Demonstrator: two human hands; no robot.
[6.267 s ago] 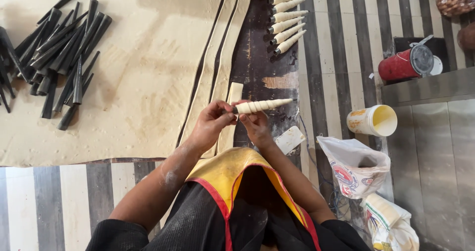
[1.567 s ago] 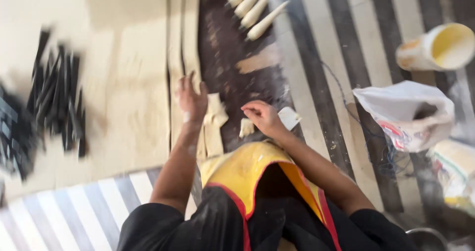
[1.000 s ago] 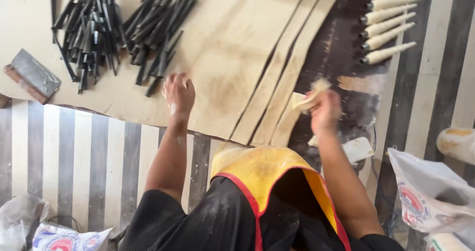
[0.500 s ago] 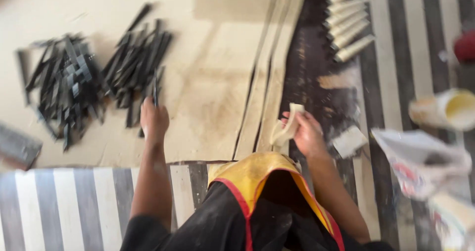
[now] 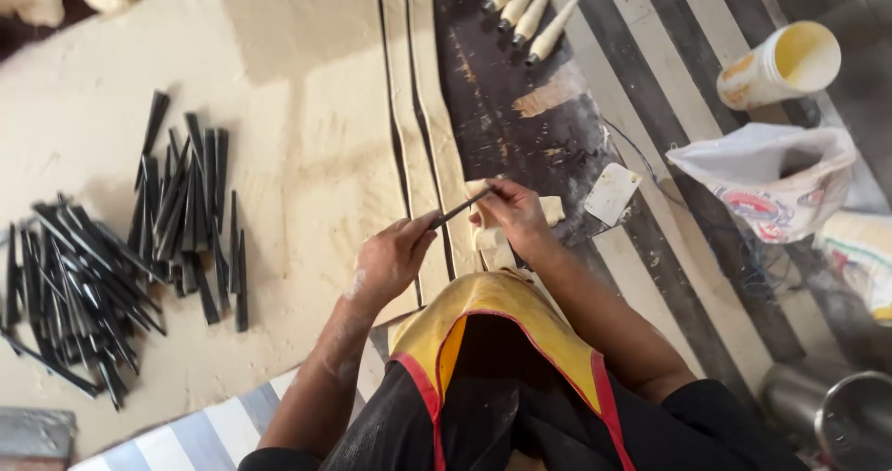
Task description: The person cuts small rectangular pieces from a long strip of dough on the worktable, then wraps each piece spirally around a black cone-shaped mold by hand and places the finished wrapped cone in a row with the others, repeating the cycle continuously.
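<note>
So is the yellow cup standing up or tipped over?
Tipped over. The yellow cup lies on its side on the striped cloth, its open mouth facing right. Its inside shows only yellow, so it looks empty.

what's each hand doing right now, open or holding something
Left hand: closed on the wide end of a thin black cone mould.
Right hand: closed, holding a dough strip at the mould's tip.

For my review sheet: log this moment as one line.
left hand: holds black cone mould | right hand: holds dough strip at its tip | wrapped cones: far end
</note>
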